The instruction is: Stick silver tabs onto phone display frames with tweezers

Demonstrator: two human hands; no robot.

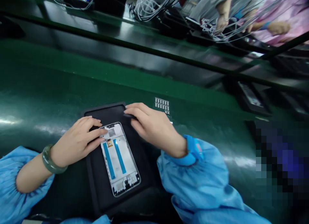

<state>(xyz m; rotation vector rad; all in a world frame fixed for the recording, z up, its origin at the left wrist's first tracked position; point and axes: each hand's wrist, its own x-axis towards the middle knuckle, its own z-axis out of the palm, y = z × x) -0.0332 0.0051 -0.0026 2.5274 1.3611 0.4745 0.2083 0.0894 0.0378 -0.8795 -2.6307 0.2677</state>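
Left hand (74, 138) half-curled, fingertips at upper end of phone frame (117, 164) (any pinch unclear), lying in black tray (106, 112); right hand (154, 125) curled by tray's far corner, hold too dark to tell.

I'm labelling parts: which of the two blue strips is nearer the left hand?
The left strip, along the left edge of the phone, its top by the left hand; the right strip runs nearer mid-phone.

sleeves (198, 179): light blue, gathered | left-wrist bangle (47, 159): green, rounded | right-wrist band (191, 153): bright blue, pinkish mark (198, 147)
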